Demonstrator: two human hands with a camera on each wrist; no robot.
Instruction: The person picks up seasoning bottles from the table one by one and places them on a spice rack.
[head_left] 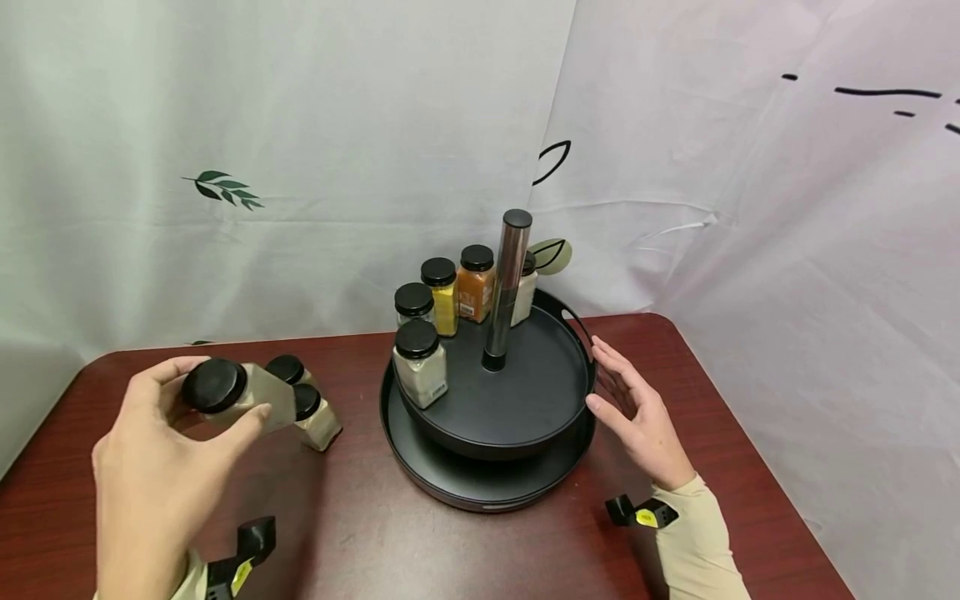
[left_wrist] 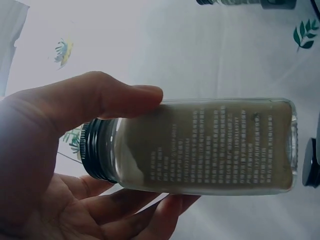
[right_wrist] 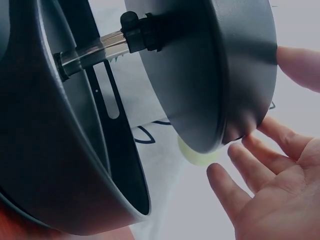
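Jar (head_left: 261, 390) tilted in left hand (head_left: 159, 446)

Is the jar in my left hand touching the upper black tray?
Apart: the head view shows the jar left of the upper tray, with tabletop between them.

Room on upper tray (head_left: 547, 383), jars (head_left: 422, 372) lining left edge, behind pole (head_left: 504, 304) unclear

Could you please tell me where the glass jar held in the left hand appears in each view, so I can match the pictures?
Head: the glass jar is left of centre, in the left hand, its black lid leftward.
Left wrist: it lies sideways across the middle, lid again leftward.
Right wrist: not in it.
Shared landmark: the white printed cloth in the background of all three.
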